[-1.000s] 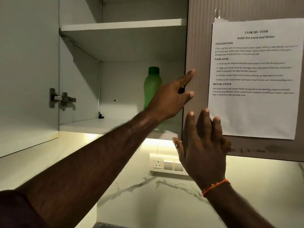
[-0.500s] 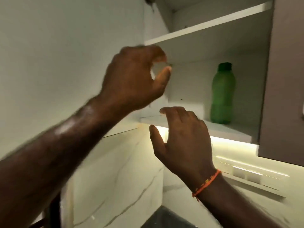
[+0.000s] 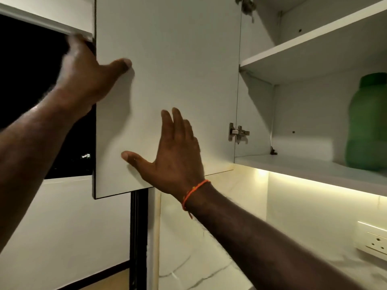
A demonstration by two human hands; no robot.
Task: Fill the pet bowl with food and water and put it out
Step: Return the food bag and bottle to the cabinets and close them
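Observation:
A white cabinet door (image 3: 180,55) stands swung open to the left of the wall cabinet. My left hand (image 3: 83,78) grips the door's outer edge, fingers behind it and thumb on the inner face. My right hand (image 3: 176,155), with an orange thread at the wrist, lies flat and open against the lower part of the door. A green plastic bottle (image 3: 366,126) stands on the cabinet's lower shelf (image 3: 293,164) at the right. No pet bowl or pet food shows.
The upper shelf (image 3: 303,49) looks bare. A metal hinge (image 3: 237,132) joins door and cabinet. A light strip glows under the cabinet over a marble wall with a socket (image 3: 374,241). A dark window (image 3: 27,84) is at the left.
The view has swung left, from the cabinet interior and a taped task sheet to the open door. Both hands moved left onto the door; the left hand now grips its edge.

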